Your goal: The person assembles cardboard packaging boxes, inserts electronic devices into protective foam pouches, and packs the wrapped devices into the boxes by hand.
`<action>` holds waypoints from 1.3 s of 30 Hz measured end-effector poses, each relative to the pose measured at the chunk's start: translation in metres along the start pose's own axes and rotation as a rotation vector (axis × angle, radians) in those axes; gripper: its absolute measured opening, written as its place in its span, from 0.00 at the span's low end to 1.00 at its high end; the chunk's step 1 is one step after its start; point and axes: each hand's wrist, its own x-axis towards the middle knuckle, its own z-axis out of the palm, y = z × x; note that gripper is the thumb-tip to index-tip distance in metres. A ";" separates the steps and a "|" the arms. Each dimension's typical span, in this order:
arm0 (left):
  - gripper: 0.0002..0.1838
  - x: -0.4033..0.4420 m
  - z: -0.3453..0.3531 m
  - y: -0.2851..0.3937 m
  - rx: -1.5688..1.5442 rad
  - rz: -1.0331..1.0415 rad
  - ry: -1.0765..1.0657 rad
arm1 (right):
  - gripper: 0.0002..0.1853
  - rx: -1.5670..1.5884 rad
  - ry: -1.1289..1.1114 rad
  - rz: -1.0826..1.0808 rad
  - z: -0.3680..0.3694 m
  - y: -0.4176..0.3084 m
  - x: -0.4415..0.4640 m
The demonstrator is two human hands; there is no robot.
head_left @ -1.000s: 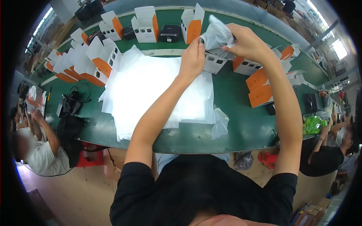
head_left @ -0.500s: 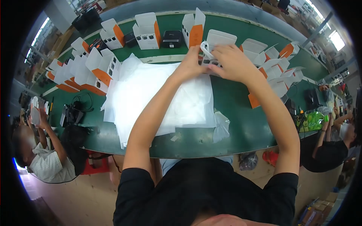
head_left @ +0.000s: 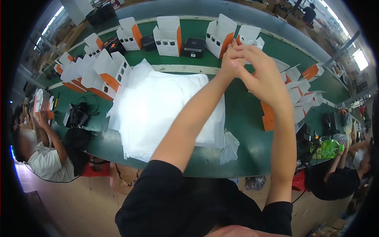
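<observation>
A white box with raised flaps (head_left: 249, 31) stands at the back of the green table, with a looped white cable (head_left: 252, 41) at its opening. My left hand (head_left: 231, 63) is against the left side of this box, its fingertips pointing up. Most of its fingers and its grip are hidden behind my right hand (head_left: 258, 69). That hand arches across the box's front with bent fingers and the thumb apart, and its fingertips overlap my left hand. Just left stands a taller white and orange box (head_left: 221, 37), close to my left fingers.
White sheets (head_left: 166, 106) lie stacked on the green table (head_left: 248, 146). Open white and orange boxes (head_left: 167, 37) line the back and both sides. A black device (head_left: 194, 47) sits between boxes. Co-workers sit left (head_left: 47, 162) and right (head_left: 343, 173).
My view has shifted, and the table appears further left and lower. My left hand has moved from the box's front left to overlap with my right hand. The cable sits lower at the box's opening.
</observation>
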 end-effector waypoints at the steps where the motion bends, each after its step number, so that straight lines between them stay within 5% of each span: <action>1: 0.23 0.002 -0.025 0.013 -0.086 -0.100 -0.040 | 0.14 0.043 0.016 0.054 0.001 0.004 -0.002; 2: 0.21 0.012 -0.060 0.038 -0.168 -0.203 -0.071 | 0.13 0.084 0.037 0.102 0.000 0.011 0.000; 4: 0.22 0.039 -0.113 0.048 0.287 -0.220 -0.124 | 0.12 0.066 0.089 0.134 0.008 0.025 0.007; 8: 0.25 0.017 -0.148 -0.009 0.718 -0.204 -0.408 | 0.14 -0.201 0.292 -0.077 0.101 0.098 0.061; 9: 0.27 0.008 -0.152 -0.012 0.830 -0.166 -0.490 | 0.13 -0.281 0.298 0.031 0.131 0.126 0.077; 13: 0.27 0.009 -0.149 -0.007 0.702 -0.319 -0.432 | 0.11 -0.516 -0.041 0.354 0.145 0.159 0.116; 19: 0.32 0.013 -0.122 -0.010 0.634 -0.564 -0.327 | 0.08 -0.527 0.205 0.002 0.071 0.118 0.096; 22: 0.32 0.008 -0.130 -0.022 0.518 -0.520 -0.281 | 0.07 -0.414 -0.164 0.307 0.034 0.046 0.050; 26: 0.29 0.017 -0.203 0.020 0.329 -0.470 -0.284 | 0.08 -0.534 -0.274 0.318 0.053 0.045 -0.008; 29: 0.29 0.027 -0.261 0.082 0.198 -0.512 -0.264 | 0.13 -0.616 -0.072 0.051 0.053 0.058 -0.034; 32: 0.30 0.020 -0.304 0.128 0.092 -0.392 -0.267 | 0.27 -0.245 -0.091 0.302 0.019 -0.018 -0.024; 35: 0.30 0.019 -0.319 0.176 0.106 -0.172 -0.368 | 0.44 0.520 -0.209 0.661 0.036 -0.056 -0.018; 39: 0.37 0.013 -0.326 0.177 0.136 -0.060 -0.297 | 0.52 0.626 -0.127 0.422 0.085 -0.030 -0.016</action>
